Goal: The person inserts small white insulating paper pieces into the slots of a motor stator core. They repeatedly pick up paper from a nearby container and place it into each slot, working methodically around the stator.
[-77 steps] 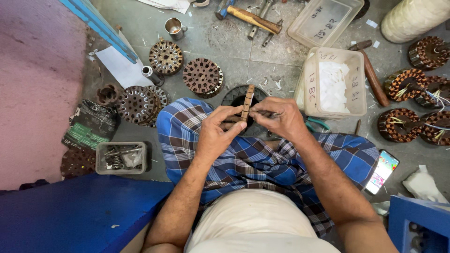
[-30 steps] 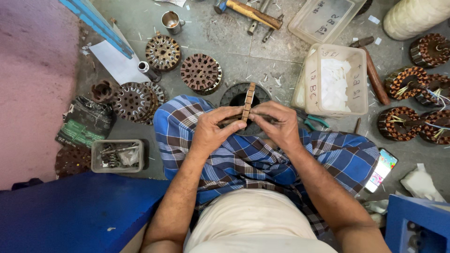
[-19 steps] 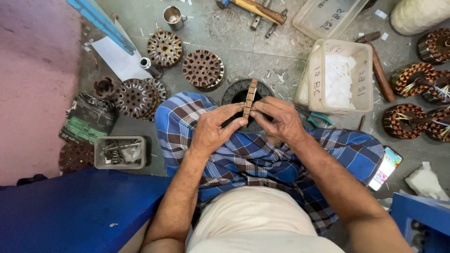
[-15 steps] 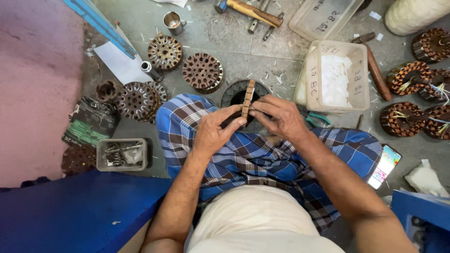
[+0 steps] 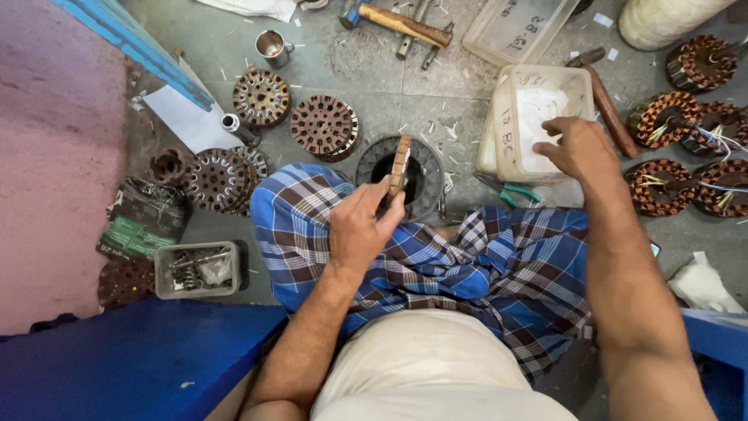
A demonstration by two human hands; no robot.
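Note:
I sit on the floor in a blue checked cloth. My left hand grips a thin rusty toothed stator piece, held on edge above a grey round stator ring on the floor. My right hand is off to the right, fingers curled over the rim of a clear plastic tub with white slips inside. Whether those fingers hold anything is hidden.
Rusty round stator stacks lie at the upper left, copper-wound stators at the right. A hammer, a metal cup, green-handled pliers, a small tub of screws and a blue board surround me.
My right hand has let go of the toothed piece and swung right to the plastic tub. The left hand still holds the piece over the ring.

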